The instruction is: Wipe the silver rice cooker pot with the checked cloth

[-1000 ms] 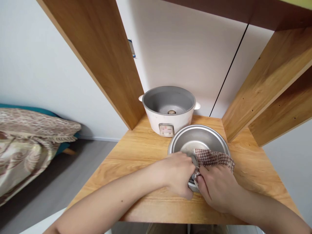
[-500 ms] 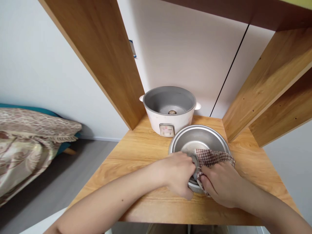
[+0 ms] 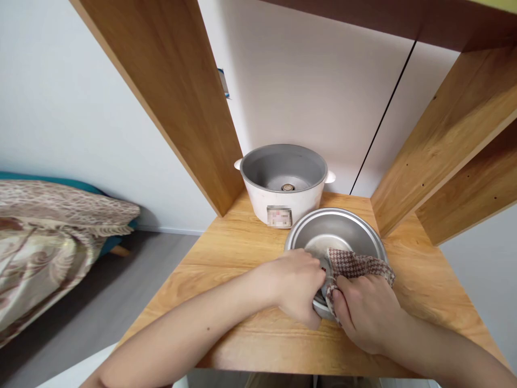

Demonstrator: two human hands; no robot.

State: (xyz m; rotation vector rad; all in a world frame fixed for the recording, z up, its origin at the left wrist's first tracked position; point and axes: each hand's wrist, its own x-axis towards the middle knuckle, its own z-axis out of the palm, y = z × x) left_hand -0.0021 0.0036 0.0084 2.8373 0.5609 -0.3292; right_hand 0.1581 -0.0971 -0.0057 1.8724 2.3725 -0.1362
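A round metal pot (image 3: 323, 229) stands on the wooden shelf top (image 3: 226, 258) in front of me. My left hand (image 3: 297, 285) is closed over the pot's near rim, fingers curled around its edge. My right hand (image 3: 365, 312) grips a brown-and-white houndstooth cloth (image 3: 355, 264) and presses it over the same rim, part of it lying inside the pot. Both hands touch at the rim. Behind the pot stands a white rice cooker body (image 3: 285, 180), with no lid and a grey hollow inside.
Slanting wooden side panels (image 3: 177, 97) rise on the left and right (image 3: 440, 134) of the shelf. A white wall is behind. At the far left lies a bed with a patterned cover (image 3: 48, 231) above a grey floor.
My right hand with the cloth has slid a little along the near rim, out to the right and back. The view has drifted slightly. The left hand keeps its hold.
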